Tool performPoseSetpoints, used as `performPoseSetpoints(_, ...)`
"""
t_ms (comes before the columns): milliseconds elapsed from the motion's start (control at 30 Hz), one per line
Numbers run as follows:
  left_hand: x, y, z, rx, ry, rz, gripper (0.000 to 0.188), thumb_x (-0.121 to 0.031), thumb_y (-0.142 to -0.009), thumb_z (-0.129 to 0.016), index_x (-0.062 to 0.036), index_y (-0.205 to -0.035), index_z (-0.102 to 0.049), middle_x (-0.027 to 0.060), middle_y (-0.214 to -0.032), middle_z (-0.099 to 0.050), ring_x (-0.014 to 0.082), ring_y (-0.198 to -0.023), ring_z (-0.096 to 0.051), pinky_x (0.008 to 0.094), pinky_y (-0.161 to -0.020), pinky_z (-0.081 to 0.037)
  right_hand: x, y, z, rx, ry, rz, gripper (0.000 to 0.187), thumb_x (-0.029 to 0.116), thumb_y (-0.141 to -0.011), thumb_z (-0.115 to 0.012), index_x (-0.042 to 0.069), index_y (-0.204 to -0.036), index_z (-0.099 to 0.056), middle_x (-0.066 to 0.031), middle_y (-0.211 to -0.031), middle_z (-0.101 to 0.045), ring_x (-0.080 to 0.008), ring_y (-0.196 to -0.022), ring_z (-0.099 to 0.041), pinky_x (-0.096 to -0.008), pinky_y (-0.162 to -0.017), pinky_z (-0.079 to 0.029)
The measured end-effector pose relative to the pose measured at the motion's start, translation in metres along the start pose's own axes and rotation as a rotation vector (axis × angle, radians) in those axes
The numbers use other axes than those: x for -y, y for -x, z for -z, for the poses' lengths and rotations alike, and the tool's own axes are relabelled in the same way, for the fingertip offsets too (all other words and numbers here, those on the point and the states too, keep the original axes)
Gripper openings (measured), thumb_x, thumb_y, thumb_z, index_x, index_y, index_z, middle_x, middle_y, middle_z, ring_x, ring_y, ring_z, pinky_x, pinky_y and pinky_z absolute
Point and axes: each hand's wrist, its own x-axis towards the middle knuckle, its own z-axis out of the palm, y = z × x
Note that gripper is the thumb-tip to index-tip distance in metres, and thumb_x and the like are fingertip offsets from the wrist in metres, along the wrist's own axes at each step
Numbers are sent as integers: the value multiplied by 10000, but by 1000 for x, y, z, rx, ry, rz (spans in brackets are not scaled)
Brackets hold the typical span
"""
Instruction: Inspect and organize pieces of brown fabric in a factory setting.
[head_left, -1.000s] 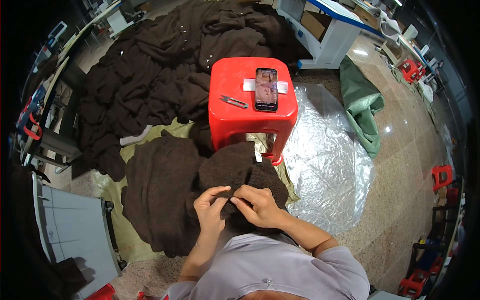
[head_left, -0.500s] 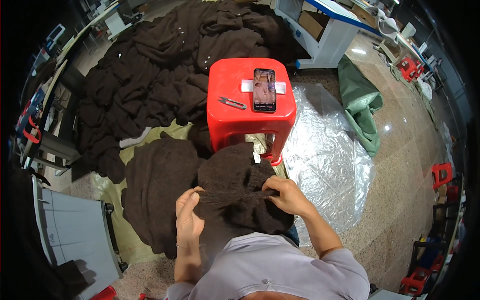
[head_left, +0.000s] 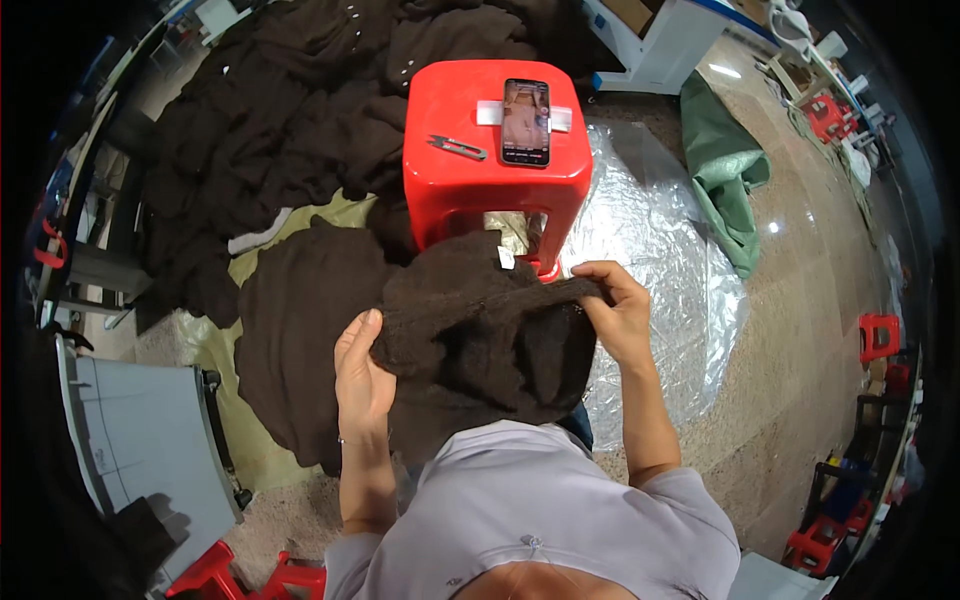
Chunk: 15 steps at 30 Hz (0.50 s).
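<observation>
A dark brown knitted fabric piece (head_left: 470,330) lies over my lap, its edge stretched between my hands. My left hand (head_left: 364,368) pinches the edge on the left, thumb uppermost. On the right, my right hand (head_left: 618,310) grips the other end between thumb and fingers, held up a little higher. A small white label (head_left: 506,258) shows near the far edge of the fabric. Just beyond stands a red plastic stool (head_left: 440,190), carrying a smartphone (head_left: 526,122) with a lit screen and small thread snips (head_left: 457,147). What lies under the raised fabric is hidden.
A large heap of dark brown fabric (head_left: 270,120) fills the far left. Clear plastic sheeting (head_left: 660,300) covers the floor to the right, beside a green sack (head_left: 722,180). A grey cart-like box (head_left: 150,440) stands at near left, with red stools (head_left: 215,572) below it.
My right hand has moved right and away from me, drawing the fabric edge wide and taut. My left hand has shifted slightly left and farther out. The whole view has tilted.
</observation>
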Motion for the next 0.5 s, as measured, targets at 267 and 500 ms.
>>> performPoseSetpoints(267, 4, -1, -7, -69, 52, 14, 153, -104, -990, -627, 20, -1060, -684, 93, -1062, -726, 157, -965, -688, 295, -896, -535, 8, 2, 2, -173, -35, -77, 184, -125, -894, -589, -40, -1034, -671, -54, -1004, -709, -93, -929, -654, -240, -805, -527)
performPoseSetpoints(500, 25, -6, -36, -6, -136, -23, 111, -55, -952, -686, 17, -1031, -719, 30, -962, -725, 73, -882, -653, 220, -836, -511, 35, 20, -63, 148, 290, 711, 362, -156, -664, -702, -18, -998, -689, -154, -930, -694, -301, -828, -705, -333, -740, -578)
